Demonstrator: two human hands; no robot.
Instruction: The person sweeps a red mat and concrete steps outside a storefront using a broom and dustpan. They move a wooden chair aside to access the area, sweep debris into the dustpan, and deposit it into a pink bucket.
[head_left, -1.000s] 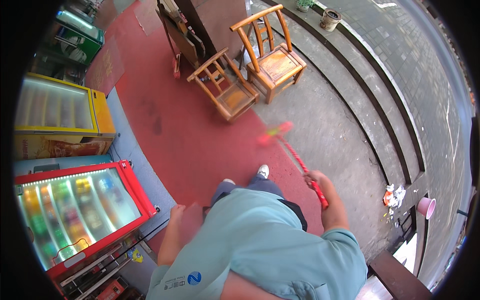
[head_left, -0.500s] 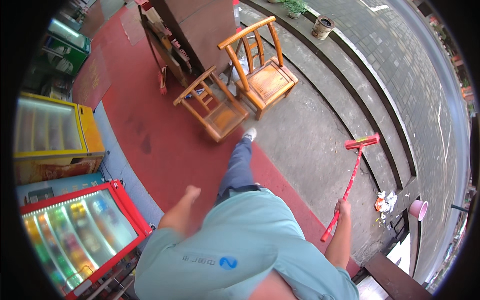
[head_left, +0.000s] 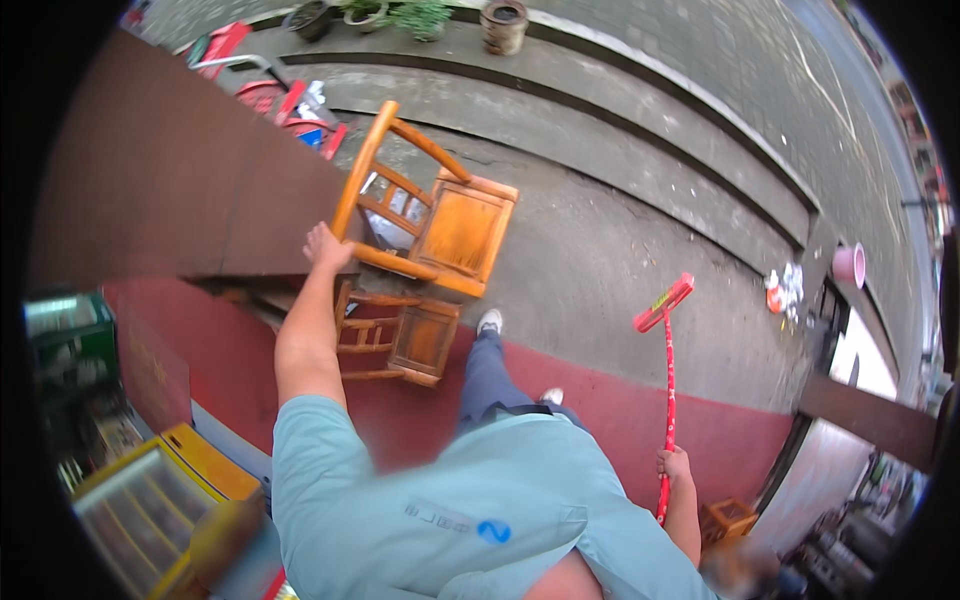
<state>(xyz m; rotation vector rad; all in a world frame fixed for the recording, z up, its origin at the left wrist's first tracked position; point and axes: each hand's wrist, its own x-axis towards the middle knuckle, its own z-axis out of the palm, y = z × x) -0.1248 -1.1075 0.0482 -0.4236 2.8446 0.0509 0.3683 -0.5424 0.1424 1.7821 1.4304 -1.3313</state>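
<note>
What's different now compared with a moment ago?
The person has stepped up to the chairs. The left hand, free before, now rests on the back rail of the tall orange wooden chair. The right hand still grips the red broom, head on the ground. The small brown wooden chair stayed put.

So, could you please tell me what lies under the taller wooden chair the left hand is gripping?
Under the taller wooden chair gripped by the left hand is grey pavement; its seat covers the ground directly beneath.
</note>
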